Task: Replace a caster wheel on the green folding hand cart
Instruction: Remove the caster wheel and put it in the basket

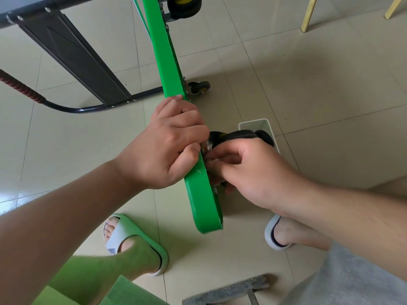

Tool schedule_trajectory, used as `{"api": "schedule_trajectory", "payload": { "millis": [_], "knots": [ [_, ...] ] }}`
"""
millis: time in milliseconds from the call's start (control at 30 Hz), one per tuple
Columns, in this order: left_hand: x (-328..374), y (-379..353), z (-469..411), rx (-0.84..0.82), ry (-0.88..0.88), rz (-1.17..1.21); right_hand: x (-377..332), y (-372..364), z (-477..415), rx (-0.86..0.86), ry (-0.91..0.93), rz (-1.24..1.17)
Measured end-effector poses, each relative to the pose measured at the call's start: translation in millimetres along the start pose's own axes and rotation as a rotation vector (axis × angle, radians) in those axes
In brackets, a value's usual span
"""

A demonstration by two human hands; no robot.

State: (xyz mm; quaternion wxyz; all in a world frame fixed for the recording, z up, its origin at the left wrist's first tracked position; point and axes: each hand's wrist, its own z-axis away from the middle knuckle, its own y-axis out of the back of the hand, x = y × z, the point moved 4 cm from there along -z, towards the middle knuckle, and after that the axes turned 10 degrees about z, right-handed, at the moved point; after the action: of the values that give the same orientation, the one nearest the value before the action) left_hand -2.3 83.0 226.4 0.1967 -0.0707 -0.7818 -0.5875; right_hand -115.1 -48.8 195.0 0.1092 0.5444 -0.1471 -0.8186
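So, the green cart [167, 69] stands on edge on the floor [330, 84]. It looks like stiff metal, heavy enough that I want it braced. My left hand [167, 146] has its grip wrapped round the cart's rim. Just beside that rim, my right hand [248, 172] pinches at the caster wheel [240, 136] mount; exactly what, I can't tell. The caster looks light — I'd hold its bracket, not the rolling tread.

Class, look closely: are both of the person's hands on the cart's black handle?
No: the left hand grips the green deck, and the right hand pinches at the caster wheel beside it.
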Motion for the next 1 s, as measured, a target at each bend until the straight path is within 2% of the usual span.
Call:
{"api": "schedule_trajectory", "payload": {
  "millis": [133, 333, 400, 533, 633, 733, 1000],
  "knots": [
    [0.2, 0.0, -0.5, -0.005, 0.001, -0.001, 0.6, 2.3, 0.8, 0.098, 0.092, 0.088],
    [1.0, 0.6, -0.2, -0.006, 0.010, 0.002, 5.0, 6.6, 7.0, 0.089, 0.056, 0.113],
    [1.3, 0.8, -0.2, -0.006, 0.014, 0.008, 12.2, 7.5, 10.2, -0.001, 0.008, 0.227],
    [1.8, 0.6, 0.2, -0.012, 0.024, 0.022, 41.6, -2.2, 10.8, -0.326, -0.092, 0.627],
    [2.9, 1.0, -0.6, -0.012, 0.023, 0.022, 83.8, -7.8, -3.6, -0.410, -0.182, 0.856],
    [3.1, 1.6, -0.4, -0.015, 0.029, 0.021, 129.0, -1.4, -25.1, -0.373, -0.226, 0.935],
    [1.6, 1.2, -0.8, -0.019, 0.020, 0.023, 213.8, 23.5, -82.9, -0.141, -0.424, 1.002]
  ]
}}
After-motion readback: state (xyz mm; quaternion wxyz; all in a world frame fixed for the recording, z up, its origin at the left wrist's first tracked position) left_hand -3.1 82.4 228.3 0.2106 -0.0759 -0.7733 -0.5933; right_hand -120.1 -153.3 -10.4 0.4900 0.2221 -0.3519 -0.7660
